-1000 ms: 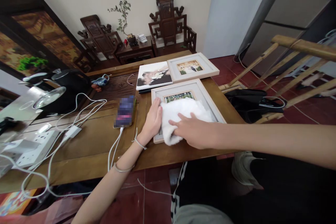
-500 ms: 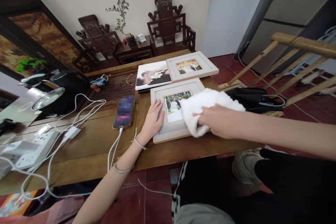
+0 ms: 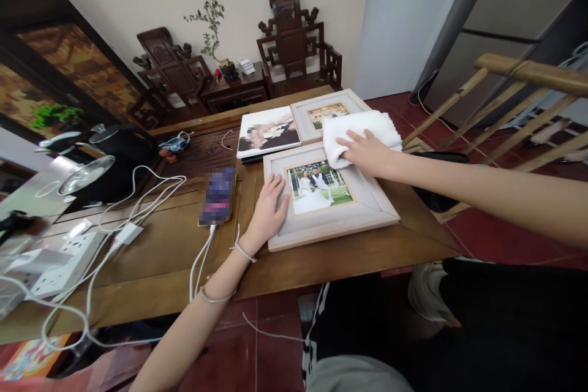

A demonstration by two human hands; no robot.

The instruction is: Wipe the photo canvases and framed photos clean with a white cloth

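A pale wooden picture frame [image 3: 294, 231] with a couple's wedding photo [image 3: 316, 187] in it lies flat on the table. My left hand [image 3: 270, 211] rests on its left border, fingers stretched out. At the frame's far right corner, my right hand [image 3: 365, 154] presses on a folded white towel [image 3: 379, 128], gripping it with the fingertips spread over it. The towel covers that corner and part of a second picture frame [image 3: 358, 101] behind. Beside the second frame lies a white-edged photo panel [image 3: 269, 128].
A phone [image 3: 217, 196] with a white cable lies left of the frame on the wooden table [image 3: 169, 251]. Farther left are a power strip [image 3: 68, 263], tangled cables and a black kettle [image 3: 124, 147]. A bamboo chair [image 3: 528, 73] stands to the right, dark carved chairs [image 3: 291, 37] behind.
My right hand has moved the towel away from me, from the frame's right side to its far corner, uncovering the photo and the near right corner. My left hand has stayed put.
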